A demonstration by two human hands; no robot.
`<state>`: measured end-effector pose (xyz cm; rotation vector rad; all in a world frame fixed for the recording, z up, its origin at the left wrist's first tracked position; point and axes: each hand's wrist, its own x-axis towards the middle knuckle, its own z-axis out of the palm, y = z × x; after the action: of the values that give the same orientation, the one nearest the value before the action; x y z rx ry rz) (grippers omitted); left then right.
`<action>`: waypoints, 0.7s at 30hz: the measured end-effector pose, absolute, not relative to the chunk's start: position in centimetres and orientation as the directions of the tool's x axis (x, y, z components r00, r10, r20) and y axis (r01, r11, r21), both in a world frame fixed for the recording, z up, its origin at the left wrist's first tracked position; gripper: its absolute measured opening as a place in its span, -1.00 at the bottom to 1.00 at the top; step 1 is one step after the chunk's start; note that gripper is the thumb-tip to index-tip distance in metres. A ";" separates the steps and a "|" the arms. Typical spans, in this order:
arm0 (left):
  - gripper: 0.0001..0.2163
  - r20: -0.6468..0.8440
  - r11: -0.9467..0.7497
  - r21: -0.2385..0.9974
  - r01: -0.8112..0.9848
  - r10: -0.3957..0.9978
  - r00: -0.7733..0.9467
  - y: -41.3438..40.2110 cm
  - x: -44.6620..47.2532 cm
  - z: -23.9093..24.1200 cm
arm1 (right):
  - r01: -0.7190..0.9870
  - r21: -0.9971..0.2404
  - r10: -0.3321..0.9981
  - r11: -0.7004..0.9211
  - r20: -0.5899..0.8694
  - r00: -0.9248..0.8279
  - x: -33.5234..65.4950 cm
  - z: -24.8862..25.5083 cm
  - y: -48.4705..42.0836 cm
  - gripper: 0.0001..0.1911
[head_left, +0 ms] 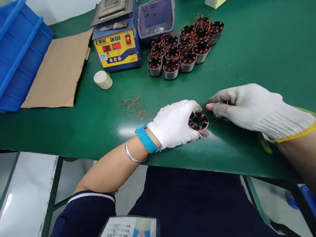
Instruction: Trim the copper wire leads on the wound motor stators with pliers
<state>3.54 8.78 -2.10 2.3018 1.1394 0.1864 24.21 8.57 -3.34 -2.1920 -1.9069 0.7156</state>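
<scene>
My left hand (173, 124), in a white glove, is wrapped round a motor stator (198, 121), a metal ring with copper windings and a black core. Just right of it, my right hand (245, 107), gloved with a yellow cuff, pinches a thin copper wire (227, 105) between thumb and forefinger. Whether that wire joins the stator is too fine to tell. Under the right hand lies a tool with green handles (264, 144), mostly hidden by the glove and wrist. Farther back on the green bench stands a group of several similar stators (171, 70).
Clipped copper wires (132, 106) lie left of my hands. Behind them are a round white container (103, 80), a yellow-fronted CM 558 machine (117, 50) and a purple bin (156, 17). Cardboard (59, 68) and a blue crate (8, 54) occupy the left. The bench (116, 148) ends near my body.
</scene>
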 end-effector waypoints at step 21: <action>-0.50 -0.092 -0.408 0.553 0.726 0.836 0.541 10.5 3.1 -2.8 | 0.950 -0.217 0.921 0.224 -0.273 -0.279 23.0 -2.4 5.3 -0.64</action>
<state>3.14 10.51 -2.82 2.2388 1.2593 0.2680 22.96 5.28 -2.40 -1.9343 -2.5234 0.5556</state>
